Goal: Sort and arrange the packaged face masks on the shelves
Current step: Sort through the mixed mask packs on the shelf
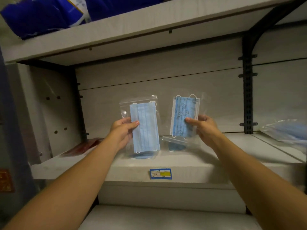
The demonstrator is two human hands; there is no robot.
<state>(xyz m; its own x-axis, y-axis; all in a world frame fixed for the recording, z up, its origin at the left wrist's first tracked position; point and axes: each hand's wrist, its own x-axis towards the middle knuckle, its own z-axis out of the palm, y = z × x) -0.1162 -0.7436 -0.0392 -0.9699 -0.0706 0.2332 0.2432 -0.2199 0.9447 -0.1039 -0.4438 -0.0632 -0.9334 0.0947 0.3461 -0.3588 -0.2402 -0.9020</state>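
From my head camera, my left hand (pixel 123 128) holds a plain blue mask pack (pixel 143 127) upright above the shelf (pixel 182 163). My right hand (pixel 203 126) pinches a patterned mask pack (pixel 184 116) beside it, also above the shelf. I hold them side by side, I think to compare and sort them. More packs (pixel 176 143) lie on the shelf under them, partly hidden. Packs far right (pixel 285 130) are blurry and cut off.

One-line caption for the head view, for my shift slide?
Left hand holds a plain blue bagged face mask, right hand a printed blue bagged face mask, upright above the white shelf.
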